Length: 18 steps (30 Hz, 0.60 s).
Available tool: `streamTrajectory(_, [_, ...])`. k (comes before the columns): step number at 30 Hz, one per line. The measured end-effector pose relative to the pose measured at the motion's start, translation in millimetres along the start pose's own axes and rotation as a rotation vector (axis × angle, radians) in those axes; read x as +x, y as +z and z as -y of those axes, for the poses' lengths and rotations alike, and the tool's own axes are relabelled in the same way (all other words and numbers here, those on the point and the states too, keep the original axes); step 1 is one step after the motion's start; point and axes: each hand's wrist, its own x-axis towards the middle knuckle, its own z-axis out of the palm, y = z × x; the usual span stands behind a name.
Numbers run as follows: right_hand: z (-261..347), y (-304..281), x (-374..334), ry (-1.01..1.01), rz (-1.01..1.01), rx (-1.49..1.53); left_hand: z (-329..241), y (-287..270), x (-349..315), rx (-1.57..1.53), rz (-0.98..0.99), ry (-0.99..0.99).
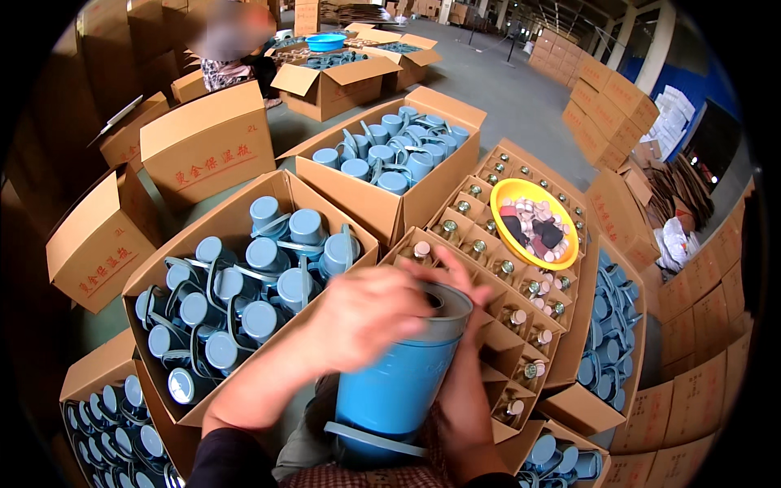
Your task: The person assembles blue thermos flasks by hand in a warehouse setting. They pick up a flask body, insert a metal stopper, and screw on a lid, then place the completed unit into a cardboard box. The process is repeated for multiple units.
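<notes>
A blue thermos flask casing (399, 386) stands slightly tilted at my lap, its grey rim and dark opening facing up. Near its lower end a grey-blue handle (374, 439) sticks out. My right hand (468, 301) wraps the casing's far right side, close to the rim, with some fingers spread behind it. Over the opening, my left hand (358, 317) is bent and smeared by motion; whether it grips anything cannot be seen. Just beyond, a divided carton (500, 370) holds glass flask liners (514, 317), some with pale pink pieces on their necks.
On the divided carton rests a yellow basin (498, 213) of pale pink pieces and dark pads. Open cartons of blue flask casings (264, 254) stand left, ahead and right. Closed cartons (207, 150) stand farther left. A person (232, 73) sits at the back left.
</notes>
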Motion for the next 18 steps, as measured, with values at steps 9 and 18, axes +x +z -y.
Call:
streamTrajectory(9, [-14.1,9.3,6.9,-0.033,-0.082,0.113,-11.6,20.5,20.9,0.143,0.035,0.055])
streamTrajectory(18, [1.2,35.4,13.5,0.004,-0.198,-0.001,-21.4,9.4,27.3,0.227,0.077,-0.05])
